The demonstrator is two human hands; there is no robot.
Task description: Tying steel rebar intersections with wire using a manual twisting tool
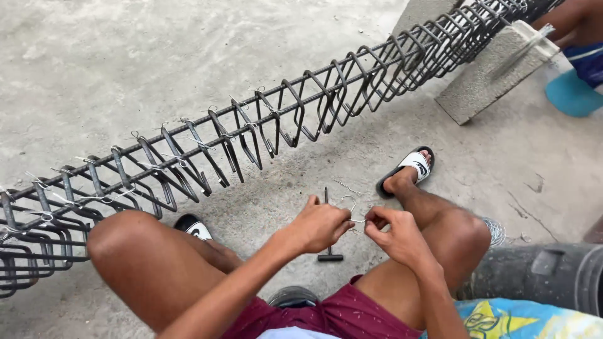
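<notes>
Left hand (320, 225) and right hand (392, 233) sit close together between the person's knees, fingertips nearly meeting. Both are pinched narrow on a thin piece of tie wire (353, 210): the left thumb and forefinger grip one end, the right thumb and forefinger grip the other. A small loop of the wire rises just above the gap between the hands.

Directly beneath the hands, on the concrete floor (188, 56), lies a dark T-handled hook tool (328, 235), shaft pointing away from the person, crossbar nearest them. Neither hand touches it.

Beyond the hands, well apart, a long rebar cage (251, 125) runs diagonally from lower left to upper right; square stirrups hang along its bars, some bound with light wire ties. Its far end rests on a concrete block (490, 78) to the upper right of the hands.

The person's right foot in a black-and-white slide sandal (411, 168) sits just past the right hand. A dark plastic bucket (546, 276) lies to the right of the right knee. Another person's leg shows at the upper right corner.
</notes>
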